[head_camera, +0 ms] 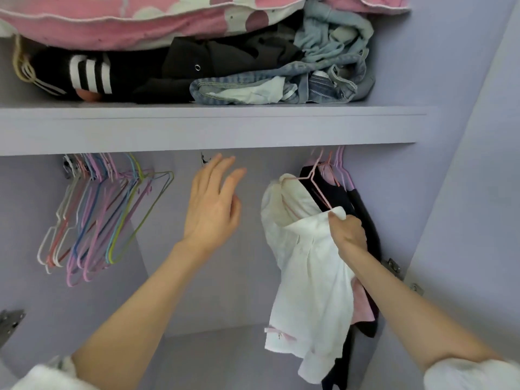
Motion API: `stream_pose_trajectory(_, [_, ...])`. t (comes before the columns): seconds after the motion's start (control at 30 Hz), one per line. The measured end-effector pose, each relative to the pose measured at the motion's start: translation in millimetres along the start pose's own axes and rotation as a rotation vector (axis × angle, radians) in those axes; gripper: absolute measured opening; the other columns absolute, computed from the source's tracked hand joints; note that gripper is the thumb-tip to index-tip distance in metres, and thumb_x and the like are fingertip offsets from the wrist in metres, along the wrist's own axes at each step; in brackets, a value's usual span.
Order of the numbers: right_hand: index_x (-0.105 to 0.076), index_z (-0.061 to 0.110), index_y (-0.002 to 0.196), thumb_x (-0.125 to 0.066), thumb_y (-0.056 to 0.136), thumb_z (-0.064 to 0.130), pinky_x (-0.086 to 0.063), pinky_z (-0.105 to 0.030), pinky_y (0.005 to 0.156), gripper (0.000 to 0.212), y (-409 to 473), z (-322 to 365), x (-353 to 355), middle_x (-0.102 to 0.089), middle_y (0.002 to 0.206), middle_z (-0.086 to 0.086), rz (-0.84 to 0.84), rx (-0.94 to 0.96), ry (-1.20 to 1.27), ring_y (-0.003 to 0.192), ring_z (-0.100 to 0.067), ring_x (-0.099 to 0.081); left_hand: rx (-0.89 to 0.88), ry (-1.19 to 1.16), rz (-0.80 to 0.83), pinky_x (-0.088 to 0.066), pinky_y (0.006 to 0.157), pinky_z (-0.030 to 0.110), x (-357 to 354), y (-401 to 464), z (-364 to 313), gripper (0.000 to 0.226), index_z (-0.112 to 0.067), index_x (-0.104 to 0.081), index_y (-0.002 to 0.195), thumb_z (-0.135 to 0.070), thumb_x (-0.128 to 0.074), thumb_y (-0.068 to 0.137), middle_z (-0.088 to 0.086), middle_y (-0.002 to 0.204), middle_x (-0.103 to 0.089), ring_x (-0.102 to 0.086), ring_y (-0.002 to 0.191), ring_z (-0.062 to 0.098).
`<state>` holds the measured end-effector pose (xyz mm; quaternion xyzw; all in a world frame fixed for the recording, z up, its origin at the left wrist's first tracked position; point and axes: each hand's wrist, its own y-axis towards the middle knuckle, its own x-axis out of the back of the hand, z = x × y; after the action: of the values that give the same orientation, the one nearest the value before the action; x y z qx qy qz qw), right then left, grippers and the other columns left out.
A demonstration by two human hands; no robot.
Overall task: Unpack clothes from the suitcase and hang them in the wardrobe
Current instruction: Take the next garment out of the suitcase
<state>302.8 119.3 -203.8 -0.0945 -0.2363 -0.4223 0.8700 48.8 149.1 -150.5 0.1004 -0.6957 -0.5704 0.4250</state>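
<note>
A white garment [306, 266] hangs crookedly on a pink hanger [312, 175] at the right of the lilac wardrobe, under the shelf. My right hand [347, 230] grips a fold of the white cloth near its top. Behind it hang a black garment [363, 215] and a pink one [363, 308] on other hangers. My left hand [213, 204] is raised in the middle of the wardrobe, fingers spread and holding nothing, just below the shelf edge. The rail itself is hidden behind the shelf front.
A bunch of several empty coloured wire hangers [104, 215] hangs at the left. The shelf [208, 128] above carries folded dark clothes, jeans [284, 85] and pink bedding [140, 21]. The wardrobe's right wall and door hinges [394, 267] stand close to the hanging clothes.
</note>
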Motion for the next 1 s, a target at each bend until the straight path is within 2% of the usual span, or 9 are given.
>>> stream_pose_trajectory(0.1, [-0.054, 0.005, 0.120, -0.040, 0.090, 0.036, -0.046, -0.044, 0.093, 0.045, 10.0, 18.7, 9.0, -0.059, 0.118, -0.015, -0.057, -0.014, 0.095, 0.106, -0.037, -0.055, -0.070, 0.147, -0.030, -0.021, 0.112, 0.054, 4.3, 16.7, -1.8, 0.058, -0.008, -0.042, 0.134, 0.003, -0.043, 0.078, 0.017, 0.144, -0.037, -0.025, 0.137, 0.036])
stream_pose_trajectory(0.27, [-0.051, 0.002, 0.124, -0.028, 0.096, 0.037, -0.040, -0.040, 0.092, 0.050, 28.9, 44.0, 18.7, -0.054, 0.127, -0.019, -0.096, 0.036, 0.064, 0.114, -0.037, -0.051, -0.031, 0.307, 0.042, -0.004, 0.114, 0.054, -0.7, 24.7, 7.2, 0.074, -0.013, -0.024, 0.147, 0.002, -0.051, 0.079, 0.016, 0.154, -0.018, -0.010, 0.142, 0.039])
stream_pose_trajectory(0.43, [-0.050, -0.003, 0.123, -0.032, 0.097, 0.026, -0.043, -0.041, 0.093, 0.043, 41.4, 54.2, 7.5, -0.055, 0.126, -0.022, -0.053, 0.050, -0.011, 0.113, -0.040, -0.053, -0.033, 0.322, 0.044, 0.000, 0.115, 0.052, -1.0, 23.9, 9.3, 0.079, -0.015, -0.019, 0.149, 0.002, -0.050, 0.079, 0.012, 0.156, -0.013, -0.004, 0.143, 0.036])
stream_pose_trajectory(0.53, [-0.048, -0.006, 0.125, -0.040, 0.095, 0.016, -0.045, -0.038, 0.092, 0.038, 48.6, 49.0, -3.0, -0.054, 0.128, -0.021, 0.027, -0.023, -0.013, 0.115, -0.038, -0.053, -0.037, 0.323, 0.058, 0.001, 0.116, 0.050, 0.9, 23.5, 11.9, 0.079, -0.017, -0.017, 0.149, 0.002, -0.046, 0.078, 0.010, 0.156, -0.013, -0.003, 0.144, 0.034])
stream_pose_trajectory(0.6, [-0.047, -0.008, 0.126, -0.044, 0.095, 0.013, -0.045, -0.035, 0.086, 0.037, 53.1, 42.9, -6.2, -0.054, 0.128, -0.020, 0.054, -0.085, 0.009, 0.115, -0.036, -0.054, -0.039, 0.326, 0.068, 0.002, 0.116, 0.048, 1.6, 23.2, 12.9, 0.081, -0.018, -0.016, 0.149, 0.002, -0.046, 0.077, 0.009, 0.157, -0.012, -0.003, 0.144, 0.033])
stream_pose_trajectory(0.73, [-0.041, -0.010, 0.130, -0.046, 0.097, 0.018, -0.046, -0.037, 0.089, 0.044, 58.4, 35.5, -12.0, -0.052, 0.130, -0.023, 0.043, -0.140, 0.093, 0.116, -0.036, -0.054, -0.026, 0.333, 0.090, 0.002, 0.116, 0.048, 2.8, 23.1, 12.3, 0.086, -0.018, -0.015, 0.149, 0.004, -0.051, 0.074, 0.008, 0.157, -0.011, -0.003, 0.144, 0.032])
stream_pose_trajectory(0.83, [-0.034, -0.006, 0.136, -0.043, 0.098, 0.023, -0.044, -0.042, 0.095, 0.049, 51.8, 29.9, -20.6, -0.048, 0.133, -0.023, 0.073, -0.112, 0.066, 0.119, -0.037, -0.051, 0.002, 0.333, 0.104, 0.000, 0.116, 0.051, 1.7, 22.0, 7.5, 0.086, -0.016, -0.017, 0.149, 0.004, -0.051, 0.073, 0.010, 0.156, -0.012, -0.003, 0.144, 0.034])
stream_pose_trajectory(0.93, [-0.040, -0.003, 0.131, -0.043, 0.097, 0.029, -0.044, -0.046, 0.097, 0.047, 38.1, 17.4, -22.2, -0.050, 0.131, -0.022, 0.080, -0.048, -0.011, 0.117, -0.038, -0.051, 0.038, 0.320, 0.136, -0.003, 0.114, 0.055, 0.0, 14.8, 1.1, 0.084, -0.014, -0.019, 0.148, 0.003, -0.052, 0.072, 0.011, 0.156, -0.012, -0.004, 0.143, 0.036])
stream_pose_trajectory(1.0, [-0.045, -0.004, 0.127, -0.041, 0.097, 0.030, -0.042, -0.043, 0.098, 0.045, 24.4, 3.3, -16.7, -0.050, 0.129, -0.023, 0.070, 0.004, -0.087, 0.119, -0.038, -0.049, 0.080, 0.290, 0.194, -0.005, 0.113, 0.056, -1.2, 0.9, -4.5, 0.082, -0.013, -0.019, 0.148, 0.001, -0.051, 0.074, 0.011, 0.156, -0.012, -0.005, 0.143, 0.036])
